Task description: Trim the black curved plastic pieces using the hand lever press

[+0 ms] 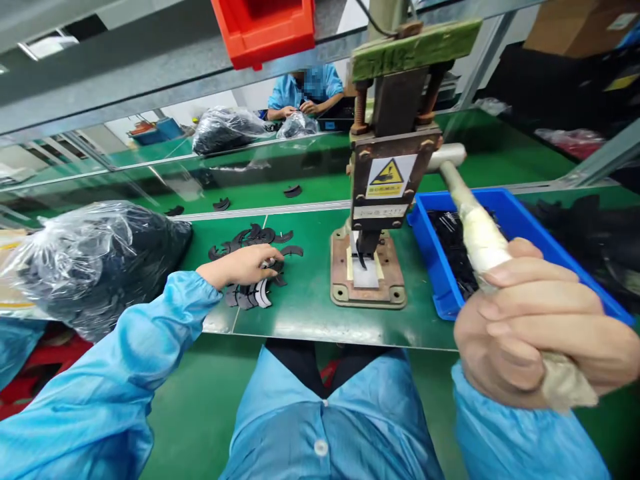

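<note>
My right hand (540, 327) is wrapped round the cloth-taped lever handle (475, 227) of a small hand press (390, 167) that stands on the green bench. Under the press head, a white piece (367, 275) lies on the rusty base plate (345, 290). My left hand (247, 265) reaches out to a loose pile of black curved flat parts (255, 240), fingers curled down onto them; whether it grips one is hidden.
A blue bin (525, 223) with black parts sits right of the press. A clear bag of black parts (95, 267) lies at the left. A red bin (265, 30) hangs overhead. Across the bench, another person's hands (300, 107) work near more bags.
</note>
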A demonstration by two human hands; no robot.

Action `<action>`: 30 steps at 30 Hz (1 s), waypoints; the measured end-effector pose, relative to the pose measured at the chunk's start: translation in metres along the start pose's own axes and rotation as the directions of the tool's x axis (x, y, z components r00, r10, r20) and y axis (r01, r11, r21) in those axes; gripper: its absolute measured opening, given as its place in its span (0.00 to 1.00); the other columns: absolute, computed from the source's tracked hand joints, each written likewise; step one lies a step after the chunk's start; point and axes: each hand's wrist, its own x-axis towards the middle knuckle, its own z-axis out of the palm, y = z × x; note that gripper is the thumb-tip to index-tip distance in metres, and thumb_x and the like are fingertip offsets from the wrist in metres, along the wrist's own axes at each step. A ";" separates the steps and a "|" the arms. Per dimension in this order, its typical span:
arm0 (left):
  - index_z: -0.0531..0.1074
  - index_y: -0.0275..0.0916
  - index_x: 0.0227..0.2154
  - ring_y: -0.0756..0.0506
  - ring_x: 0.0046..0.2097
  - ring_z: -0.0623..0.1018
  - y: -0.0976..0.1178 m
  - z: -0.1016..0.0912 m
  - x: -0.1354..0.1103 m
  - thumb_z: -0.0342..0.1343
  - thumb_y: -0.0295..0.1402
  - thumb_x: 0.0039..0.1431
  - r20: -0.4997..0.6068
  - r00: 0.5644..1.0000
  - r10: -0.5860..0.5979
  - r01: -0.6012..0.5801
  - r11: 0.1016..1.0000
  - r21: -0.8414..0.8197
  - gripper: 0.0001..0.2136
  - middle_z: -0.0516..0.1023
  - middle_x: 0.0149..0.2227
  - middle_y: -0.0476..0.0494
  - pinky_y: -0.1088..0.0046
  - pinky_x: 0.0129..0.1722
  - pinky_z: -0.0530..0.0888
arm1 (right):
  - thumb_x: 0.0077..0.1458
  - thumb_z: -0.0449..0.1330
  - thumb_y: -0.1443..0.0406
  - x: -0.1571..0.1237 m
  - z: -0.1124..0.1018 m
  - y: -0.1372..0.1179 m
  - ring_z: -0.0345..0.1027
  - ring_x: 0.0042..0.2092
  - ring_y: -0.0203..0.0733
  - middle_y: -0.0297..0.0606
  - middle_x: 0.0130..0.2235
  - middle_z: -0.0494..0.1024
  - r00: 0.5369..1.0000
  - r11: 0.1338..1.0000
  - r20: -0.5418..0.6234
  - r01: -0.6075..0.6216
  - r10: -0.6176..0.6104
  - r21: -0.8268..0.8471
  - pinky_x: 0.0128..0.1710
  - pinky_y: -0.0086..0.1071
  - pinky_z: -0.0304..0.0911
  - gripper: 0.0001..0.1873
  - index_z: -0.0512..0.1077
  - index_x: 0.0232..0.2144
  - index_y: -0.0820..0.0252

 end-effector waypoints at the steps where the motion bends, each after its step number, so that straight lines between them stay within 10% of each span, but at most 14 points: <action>1: 0.77 0.42 0.60 0.37 0.59 0.78 -0.006 0.005 -0.003 0.63 0.35 0.63 0.004 0.999 0.034 -0.034 0.996 0.084 0.22 0.80 0.58 0.38 0.60 0.61 0.74 | 0.53 0.72 0.50 0.000 0.002 0.004 0.74 0.31 0.41 0.27 0.21 0.70 0.997 0.997 -0.006 0.078 -0.078 0.020 0.49 0.54 0.75 0.28 0.62 0.17 0.53; 11: 0.79 0.39 0.41 0.36 0.53 0.75 -0.007 0.010 0.024 0.71 0.35 0.55 0.084 0.966 0.243 -0.257 0.922 0.289 0.12 0.79 0.50 0.37 0.62 0.53 0.71 | 0.50 0.71 0.50 0.004 0.006 0.016 0.71 0.27 0.40 0.28 0.19 0.67 0.979 0.980 -0.081 0.192 -0.188 0.046 0.43 0.53 0.74 0.33 0.53 0.15 0.55; 19: 0.66 0.43 0.30 0.48 0.27 0.70 0.025 0.027 0.030 0.62 0.40 0.63 -0.029 0.996 0.086 -0.091 0.952 -0.292 0.12 0.73 0.27 0.52 0.71 0.29 0.61 | 0.54 0.70 0.55 0.006 0.013 0.008 0.67 0.27 0.39 0.28 0.20 0.62 0.982 0.982 -0.051 0.186 -0.184 0.037 0.46 0.52 0.75 0.30 0.53 0.18 0.54; 26: 0.58 0.43 0.23 0.53 0.23 0.58 0.068 0.050 0.047 0.73 0.51 0.50 -0.101 0.977 -0.187 0.059 0.695 -0.716 0.28 0.59 0.21 0.59 0.73 0.24 0.52 | 0.54 0.70 0.57 0.009 0.015 -0.005 0.71 0.33 0.35 0.27 0.21 0.65 0.993 0.991 0.018 0.117 -0.118 0.061 0.52 0.45 0.73 0.32 0.50 0.17 0.58; 30: 0.69 0.39 0.28 0.53 0.27 0.69 0.093 0.055 0.064 0.74 0.51 0.50 -0.085 0.970 -0.227 0.009 0.386 -0.922 0.24 0.70 0.26 0.53 0.75 0.28 0.64 | 0.57 0.69 0.57 0.008 0.015 -0.007 0.71 0.34 0.35 0.27 0.22 0.66 0.992 0.991 0.019 0.120 -0.121 0.063 0.53 0.44 0.73 0.30 0.53 0.18 0.57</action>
